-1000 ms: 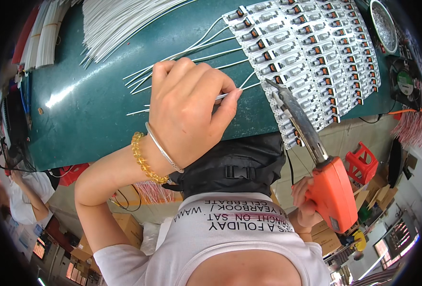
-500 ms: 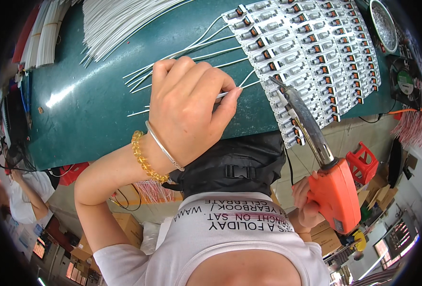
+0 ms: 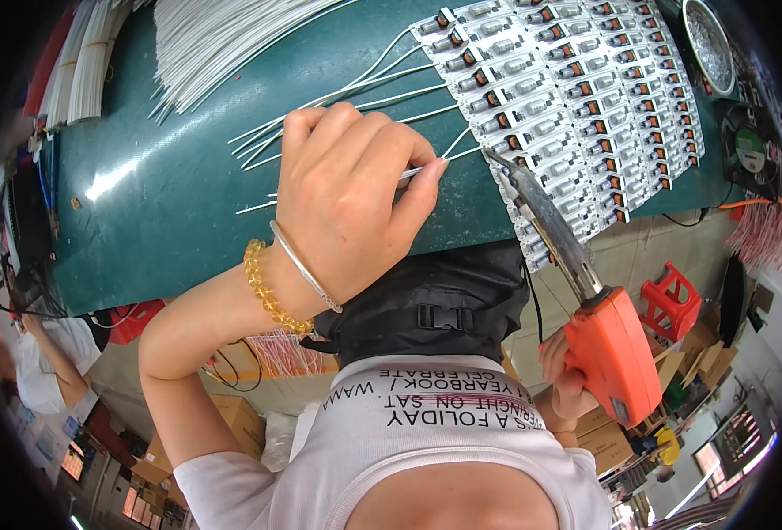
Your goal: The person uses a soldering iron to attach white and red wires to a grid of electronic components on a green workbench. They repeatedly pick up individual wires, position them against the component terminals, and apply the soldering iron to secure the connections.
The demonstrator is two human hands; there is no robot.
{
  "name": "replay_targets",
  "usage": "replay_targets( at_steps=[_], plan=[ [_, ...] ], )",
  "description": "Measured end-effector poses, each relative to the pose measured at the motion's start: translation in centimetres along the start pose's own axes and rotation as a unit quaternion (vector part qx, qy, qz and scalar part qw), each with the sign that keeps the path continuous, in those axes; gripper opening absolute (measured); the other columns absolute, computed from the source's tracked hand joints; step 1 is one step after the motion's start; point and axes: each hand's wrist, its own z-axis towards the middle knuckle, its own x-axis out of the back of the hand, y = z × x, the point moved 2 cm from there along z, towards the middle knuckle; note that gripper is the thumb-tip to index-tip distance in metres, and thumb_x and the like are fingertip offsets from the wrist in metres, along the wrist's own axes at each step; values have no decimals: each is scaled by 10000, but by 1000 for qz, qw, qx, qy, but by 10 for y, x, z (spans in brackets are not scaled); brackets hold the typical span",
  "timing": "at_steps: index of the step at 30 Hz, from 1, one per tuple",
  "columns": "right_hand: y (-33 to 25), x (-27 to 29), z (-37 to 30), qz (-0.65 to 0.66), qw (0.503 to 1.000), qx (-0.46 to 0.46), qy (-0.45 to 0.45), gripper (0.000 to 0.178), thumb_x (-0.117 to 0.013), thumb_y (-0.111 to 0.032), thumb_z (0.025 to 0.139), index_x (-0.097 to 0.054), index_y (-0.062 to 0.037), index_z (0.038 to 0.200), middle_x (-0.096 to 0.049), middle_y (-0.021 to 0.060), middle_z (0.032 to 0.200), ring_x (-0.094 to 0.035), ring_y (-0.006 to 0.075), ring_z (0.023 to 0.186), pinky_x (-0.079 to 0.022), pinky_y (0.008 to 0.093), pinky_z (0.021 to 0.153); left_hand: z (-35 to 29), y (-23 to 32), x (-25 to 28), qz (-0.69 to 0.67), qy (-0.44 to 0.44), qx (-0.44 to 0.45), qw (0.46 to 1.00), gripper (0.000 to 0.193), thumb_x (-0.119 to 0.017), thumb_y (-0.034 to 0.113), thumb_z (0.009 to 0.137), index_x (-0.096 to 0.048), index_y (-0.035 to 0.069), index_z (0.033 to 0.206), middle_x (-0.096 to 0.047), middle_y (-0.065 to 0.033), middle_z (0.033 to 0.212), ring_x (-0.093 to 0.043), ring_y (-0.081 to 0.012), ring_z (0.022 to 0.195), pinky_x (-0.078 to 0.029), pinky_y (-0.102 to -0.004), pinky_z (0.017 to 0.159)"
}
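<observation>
My left hand is closed in a pinch on thin white wires, whose ends reach the left edge of a panel of small silvery circuit boards. My right hand grips a soldering gun with an orange-red body and a dark metal barrel. Its tip rests at or just above the panel's edge, by the end of a pinched wire; whether they touch I cannot tell. Farther up that edge, more white wires run from the boards out to the left, some passing behind my left hand.
A large pile of white wires lies on the green tabletop, with tied bundles at the far left. To the right are a round metal bowl and a black fan. A red stool stands below; another person sits at left.
The soldering gun has shifted left with my right hand, bringing its tip from over the boards to the panel's edge near the wire. My left hand is almost still.
</observation>
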Motion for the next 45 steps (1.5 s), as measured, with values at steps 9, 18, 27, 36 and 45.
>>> replay_targets(
  at_steps=[9,18,27,36,45],
  plan=[
    [-37,-9,37,214,952,174,135,778,-603,-544,889,-431,121,1255,-432,-16,497,-405,110,402,-370,263,437,0,1,1,7,-10,-3,1000,118,-724,44,753,-612,80,761,-552,-22,687,-502,-208,671,-340,-335,704],
    [-70,113,180,97,888,139,428,311,-624,-251,944,-591,58,954,-411,-13,500,-380,83,394,-305,238,378,7,7,6,-48,19,30,998,67,-637,-26,804,-601,27,823,-579,-86,763,-533,-260,714,-385,-351,716],
    [-37,66,121,361,878,196,244,595,-556,-448,951,-458,41,1275,-360,-39,524,-329,80,406,-339,230,408,-6,22,13,-104,101,136,980,81,-655,-61,828,-656,8,871,-595,-60,730,-515,-108,582,-396,-223,523],
    [14,-3,10,346,918,188,39,764,-574,-590,883,-422,29,1304,-429,-41,508,-398,95,405,-383,284,446,-10,30,-21,-30,79,92,992,118,-736,45,746,-651,86,816,-617,-28,826,-562,-211,793,-350,-329,762],
    [-2,-1,2,105,993,42,35,491,-531,-539,886,-662,-72,960,-575,75,878,-531,271,829,-405,379,703,-8,31,-33,15,108,72,991,139,-754,70,701,-654,117,785,-577,0,804,-536,-191,763,-349,-332,752]
  ],
)
